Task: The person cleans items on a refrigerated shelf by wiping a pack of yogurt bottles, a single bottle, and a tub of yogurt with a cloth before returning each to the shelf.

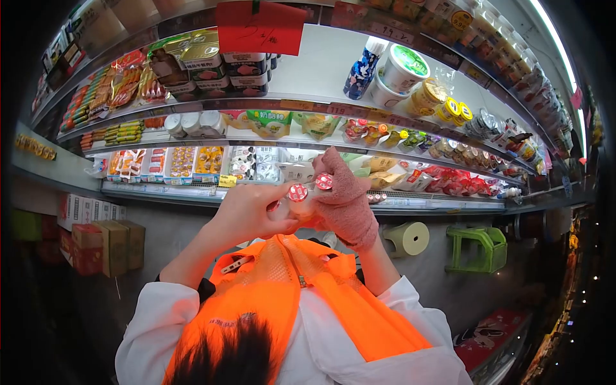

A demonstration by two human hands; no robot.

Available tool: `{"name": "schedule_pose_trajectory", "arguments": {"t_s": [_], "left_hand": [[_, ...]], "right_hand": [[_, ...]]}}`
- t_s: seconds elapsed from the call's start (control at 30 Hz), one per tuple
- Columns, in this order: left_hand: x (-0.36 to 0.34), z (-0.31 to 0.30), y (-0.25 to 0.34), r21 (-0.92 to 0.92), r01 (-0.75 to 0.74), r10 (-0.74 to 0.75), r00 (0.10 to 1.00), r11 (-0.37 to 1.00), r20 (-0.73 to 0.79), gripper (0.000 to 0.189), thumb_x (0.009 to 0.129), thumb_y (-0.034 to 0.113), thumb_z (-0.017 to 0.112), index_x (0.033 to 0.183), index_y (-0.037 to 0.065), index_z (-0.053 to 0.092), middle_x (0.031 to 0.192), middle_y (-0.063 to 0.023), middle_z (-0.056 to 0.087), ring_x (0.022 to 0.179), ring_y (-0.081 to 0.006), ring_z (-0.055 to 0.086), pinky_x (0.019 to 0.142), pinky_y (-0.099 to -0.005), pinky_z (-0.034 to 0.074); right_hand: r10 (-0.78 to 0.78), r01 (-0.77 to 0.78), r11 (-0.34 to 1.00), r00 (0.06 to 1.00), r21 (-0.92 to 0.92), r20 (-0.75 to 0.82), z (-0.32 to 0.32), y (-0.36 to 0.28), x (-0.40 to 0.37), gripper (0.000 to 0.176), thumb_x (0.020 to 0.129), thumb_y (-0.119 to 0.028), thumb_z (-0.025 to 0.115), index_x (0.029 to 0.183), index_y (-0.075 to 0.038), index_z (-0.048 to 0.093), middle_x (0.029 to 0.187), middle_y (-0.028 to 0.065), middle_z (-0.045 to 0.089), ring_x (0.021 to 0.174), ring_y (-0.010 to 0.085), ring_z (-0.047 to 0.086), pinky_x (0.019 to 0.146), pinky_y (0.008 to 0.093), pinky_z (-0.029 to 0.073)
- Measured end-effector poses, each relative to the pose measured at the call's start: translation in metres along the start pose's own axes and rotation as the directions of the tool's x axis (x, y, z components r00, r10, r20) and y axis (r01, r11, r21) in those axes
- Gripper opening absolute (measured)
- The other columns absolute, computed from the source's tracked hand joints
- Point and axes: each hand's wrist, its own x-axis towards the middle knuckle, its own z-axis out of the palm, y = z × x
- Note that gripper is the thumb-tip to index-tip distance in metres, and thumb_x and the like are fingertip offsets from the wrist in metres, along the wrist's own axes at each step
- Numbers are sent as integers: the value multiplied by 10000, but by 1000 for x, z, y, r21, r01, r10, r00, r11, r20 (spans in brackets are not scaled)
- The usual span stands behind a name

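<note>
In the head view, my left hand [250, 212] is closed around small pale bottles. One bottle's red-and-white foil top [298, 192] faces up at me. My right hand [367, 239] is mostly covered by a pink cloth [346, 202], which it presses against the bottles from the right. Another small foil top [323, 181] shows beside the cloth. Both hands are together in front of my chest, just before the lowest lit shelf [250, 194]. Fingers and cloth hide the bottles' lower parts.
Refrigerated shelves curve around ahead, with stacked tins [205, 61], white tubs [405, 67], a blue bottle [364, 69] and bagged snacks [268, 123]. A red sign [262, 29] hangs above. Cartons [115, 247] stand left on the floor; a cream stool [409, 239] and green plastic stool [476, 249] stand right.
</note>
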Motion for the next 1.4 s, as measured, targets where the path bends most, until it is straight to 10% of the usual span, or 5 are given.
{"name": "schedule_pose_trajectory", "arguments": {"t_s": [0.5, 0.7, 0.9, 1.17, 1.4], "left_hand": [[-18, 17, -52, -142, 177, -175, 984, 974, 22, 529, 651, 402, 729, 1111, 155, 641, 681, -102, 635, 643, -270, 643, 592, -352, 500], [-23, 32, -60, 77, 50, -44, 997, 996, -69, 469, 654, 371, 733, 1061, 151, 656, 682, -67, 641, 609, -266, 635, 577, -349, 505], [-28, 28, -67, 71, 14, 4, 966, 997, -257, 486, 657, 329, 743, 1106, 165, 650, 681, -67, 641, 593, -238, 637, 545, -304, 501], [-21, 53, -78, -688, -14, -290, 900, 725, -325, 507, 768, 233, 725, 1205, 22, 578, 800, -52, 660, 673, -79, 606, 587, -234, 476], [-12, 35, -65, -865, 61, -559, 786, 498, -266, 483, 859, 216, 638, 1258, -22, 505, 899, -29, 615, 736, -52, 578, 636, -209, 467]], "right_hand": [[-174, 153, 935, 984, -319, -36, 56, -5, 20, 241, 767, -125, 602, 928, -42, 442, 717, 160, 582, 725, 373, 594, 612, 407, 466], [40, 233, 359, 964, -904, 264, 67, 27, 23, 205, 689, -136, 631, 822, -23, 523, 781, 138, 571, 785, 332, 604, 675, 383, 474], [-356, 363, 887, 931, -286, 77, 43, 23, 25, 239, 712, -124, 664, 899, -44, 537, 872, 129, 579, 834, 269, 620, 730, 312, 488], [166, 117, 837, 876, 535, -452, 109, 27, 8, 241, 878, -134, 550, 1104, -52, 538, 1120, 120, 526, 1053, 186, 514, 855, 298, 442], [173, -201, 804, 980, -560, -102, 115, -16, 10, 437, 887, -145, 549, 1266, 14, 400, 1147, 208, 498, 1050, 282, 514, 886, 345, 426]]}}
